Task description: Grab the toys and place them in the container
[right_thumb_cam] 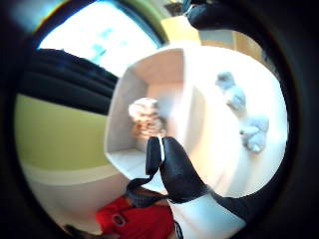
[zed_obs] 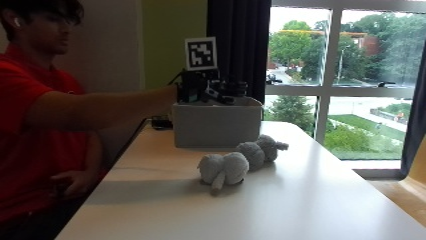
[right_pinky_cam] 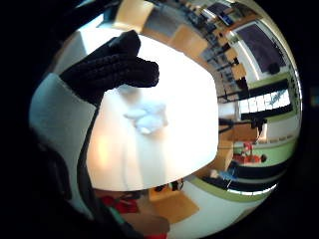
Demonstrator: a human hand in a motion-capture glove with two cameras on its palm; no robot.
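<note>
I see person's arm stretched across table (zed_obs: 319, 210), right hand (zed_obs: 200, 89) hovering above white container (zed_obs: 216, 125), fingers relaxed, gripping nothing. Thumb-side palm view: one brownish-white toy (right_thumb_cam: 144, 117) lying inside container (right_thumb_cam: 124, 99). Just right of container, two grey plush toys on tabletop: elephant (zed_obs: 223, 170) nearer front, second toy (zed_obs: 261, 149) behind, touching it, next to container's front corner.

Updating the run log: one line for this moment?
hand over container, open | one toy inside | two toys on table
</note>
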